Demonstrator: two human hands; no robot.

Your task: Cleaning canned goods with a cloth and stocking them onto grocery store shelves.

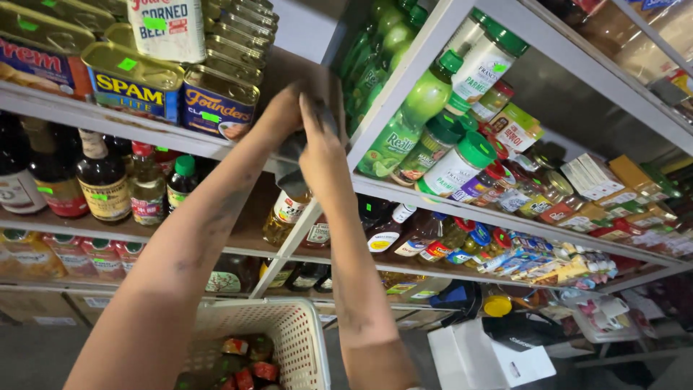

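- Reaching up together, left hand (pixel 278 119) and right hand (pixel 321 144) clamp a dark object (pixel 325 115) against the shelf upright (pixel 404 79).
- Rectangular meat tins (pixel 216 101) sit just left.
- White basket (pixel 289 325) below.

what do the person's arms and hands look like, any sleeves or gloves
Both arms are bare from the elbow up to the hands: no sleeves, gloves, watch or bands show. The left hand and right hand are bare too, with no rings that can be made out. Both forearms carry dark, smudgy marks, like grime. The fingers are partly hidden, so the nails cannot be judged.
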